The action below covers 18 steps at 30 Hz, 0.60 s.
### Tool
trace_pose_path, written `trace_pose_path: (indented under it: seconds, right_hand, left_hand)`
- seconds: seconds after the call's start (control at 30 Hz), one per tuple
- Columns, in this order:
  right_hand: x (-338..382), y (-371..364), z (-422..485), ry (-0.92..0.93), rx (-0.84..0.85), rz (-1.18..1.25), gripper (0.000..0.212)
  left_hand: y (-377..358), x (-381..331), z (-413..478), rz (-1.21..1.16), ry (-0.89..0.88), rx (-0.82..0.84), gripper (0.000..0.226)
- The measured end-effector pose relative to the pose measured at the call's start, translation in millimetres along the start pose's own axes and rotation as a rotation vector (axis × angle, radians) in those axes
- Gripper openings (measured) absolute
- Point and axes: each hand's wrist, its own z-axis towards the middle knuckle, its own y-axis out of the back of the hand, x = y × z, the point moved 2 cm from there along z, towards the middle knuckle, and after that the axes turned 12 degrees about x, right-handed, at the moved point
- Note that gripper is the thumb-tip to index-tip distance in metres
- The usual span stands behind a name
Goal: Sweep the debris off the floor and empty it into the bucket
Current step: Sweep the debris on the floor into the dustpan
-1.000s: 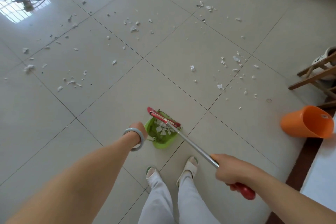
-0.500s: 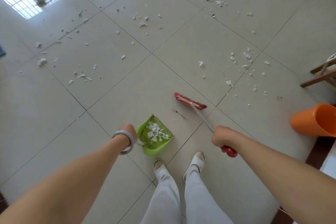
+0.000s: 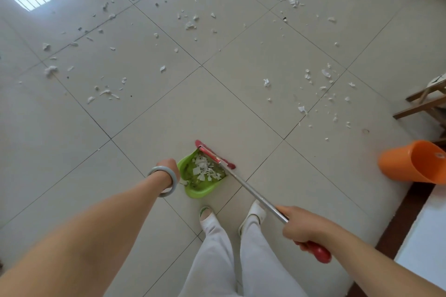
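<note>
Left hand (image 3: 170,170) reaches down gripping the dustpan (image 3: 200,173), right hand (image 3: 303,226) fisted round the broom (image 3: 253,190) at its lip, open floor (image 3: 217,103) ahead.

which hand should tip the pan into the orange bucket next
Left, probably. The left hand already holds the green dustpan, which has white scraps in it. The right hand grips the broom. The bucket lies tipped on the person's right.

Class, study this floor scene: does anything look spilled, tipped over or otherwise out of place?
Yes. White debris is scattered across the tiled floor, and the orange bucket lies tipped on its side at the right, its mouth not facing up.
</note>
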Motion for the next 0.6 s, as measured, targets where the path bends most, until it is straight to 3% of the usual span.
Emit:
trace_pose_path:
  seconds: [0.1,0.23,0.43,0.6]
  right_hand:
    - [7.4,-12.3,14.2,-0.026,-0.032,-0.009,0.063]
    - [16.3,-12.7,21.6,-0.051,0.017,0.012,0.043]
    - [26.6,-0.4,-6.0,-0.019,0.020,-0.082,0.038]
    - [50.9,23.4,4.3,-0.050,-0.139,-0.315,0.039]
  left_hand:
    - [-4.1,-1.5,-2.4,-0.015,0.002,-0.003,0.008]
    - [-9.4,2.4,-8.4,0.028,0.024,-0.112,0.035]
    - [-19.0,27.5,-16.2,0.102,0.044,-0.067,0.037]
    - [-35.8,56.5,-31.8,0.043,0.034,-0.029,0.034]
